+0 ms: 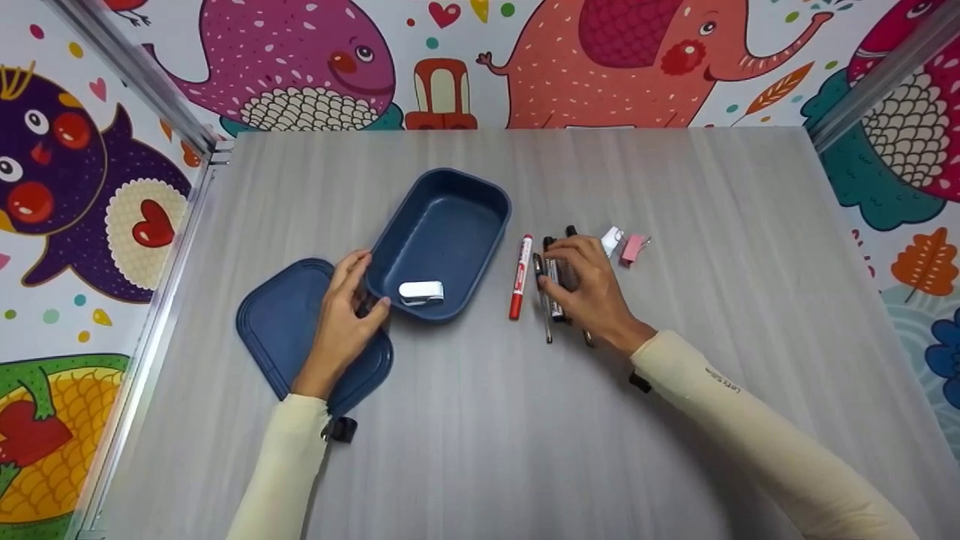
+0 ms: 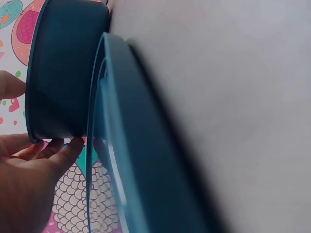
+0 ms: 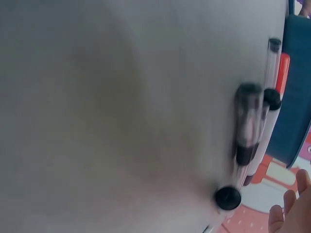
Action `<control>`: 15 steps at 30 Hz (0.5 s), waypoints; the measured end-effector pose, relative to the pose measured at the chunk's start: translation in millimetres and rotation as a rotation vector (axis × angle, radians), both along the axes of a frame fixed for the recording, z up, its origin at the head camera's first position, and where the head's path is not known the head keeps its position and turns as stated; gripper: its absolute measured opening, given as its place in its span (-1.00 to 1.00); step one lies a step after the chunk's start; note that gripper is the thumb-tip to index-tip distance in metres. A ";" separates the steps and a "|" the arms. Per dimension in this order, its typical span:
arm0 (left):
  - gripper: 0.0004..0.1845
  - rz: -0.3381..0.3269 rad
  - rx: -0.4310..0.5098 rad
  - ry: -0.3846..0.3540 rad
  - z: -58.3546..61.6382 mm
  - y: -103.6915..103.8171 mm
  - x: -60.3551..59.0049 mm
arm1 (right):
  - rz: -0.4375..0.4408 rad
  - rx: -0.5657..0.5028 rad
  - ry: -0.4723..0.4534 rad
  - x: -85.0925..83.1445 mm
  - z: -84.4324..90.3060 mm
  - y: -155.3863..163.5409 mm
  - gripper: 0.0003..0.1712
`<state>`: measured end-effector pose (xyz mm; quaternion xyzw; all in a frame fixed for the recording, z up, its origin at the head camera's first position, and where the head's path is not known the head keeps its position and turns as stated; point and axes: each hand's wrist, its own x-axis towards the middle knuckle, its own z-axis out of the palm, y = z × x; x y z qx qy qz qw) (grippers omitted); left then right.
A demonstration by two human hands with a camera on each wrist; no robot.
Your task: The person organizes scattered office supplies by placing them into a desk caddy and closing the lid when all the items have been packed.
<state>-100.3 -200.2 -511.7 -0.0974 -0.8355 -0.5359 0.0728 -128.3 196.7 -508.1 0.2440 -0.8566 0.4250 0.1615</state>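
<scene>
The lid (image 1: 274,322) lies on the near left, off the box (image 1: 450,225), partly beneath the left hand (image 1: 345,322). That hand rests against the box's near-left corner, thumb and fingers spread around it, not clenched. The box stands upright, bare inside except for a small white item (image 1: 421,291) at its near end. So little seems done: one thing in, the rest outside, the lid to one side.

To the right of the box lie a red marker (image 1: 520,277), then a slim pen (image 1: 546,315) and dark markers (image 1: 556,300). The right hand (image 1: 596,292) bends over these, thumb and forefinger at the slim pen; whether it pinches it, I cannot tell. Farther right are a white clip (image 1: 612,240) and a pink clip (image 1: 633,249).

The table (image 1: 465,427) is pale grey, wood-grained. Walls (image 1: 487,26) printed with cartoon animals enclose its left, far and right sides, with metal posts (image 1: 889,97) at the far corners.
</scene>
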 end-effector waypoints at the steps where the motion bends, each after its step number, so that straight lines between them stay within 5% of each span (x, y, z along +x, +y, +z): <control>1: -0.20 0.001 -0.003 -0.001 0.3 0.0 0.3 | -0.012 0.002 -0.002 -0.3 0.4 2.1 -0.65; 15: -0.21 0.000 -0.030 -0.008 1.1 -1.4 0.1 | -0.075 -0.014 0.048 -3.8 -5.2 30.7 -0.63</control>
